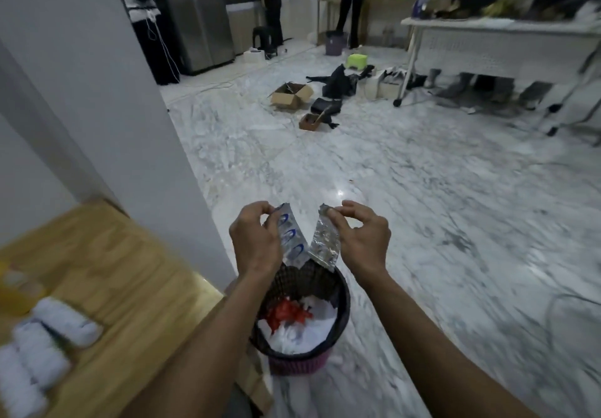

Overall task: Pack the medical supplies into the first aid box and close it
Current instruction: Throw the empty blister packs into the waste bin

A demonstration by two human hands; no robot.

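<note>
My left hand [255,242] pinches the top of a silver blister strip with blue markings [292,238]. My right hand [361,238] pinches a second silver foil strip [323,243] by its upper corner. Both strips hang above a black mesh waste bin [341,316] on the floor, which holds white paper and a red scrap. Several white gauze rolls [61,320] lie blurred on the wooden table [123,274] at the lower left. No first aid box is in view.
A white wall corner [146,124] stands just left of the bin. Marble floor stretches ahead, with open cardboard boxes [291,95] and dark bags farther off. A white table [500,43] sits at the far right, and people stand at the back.
</note>
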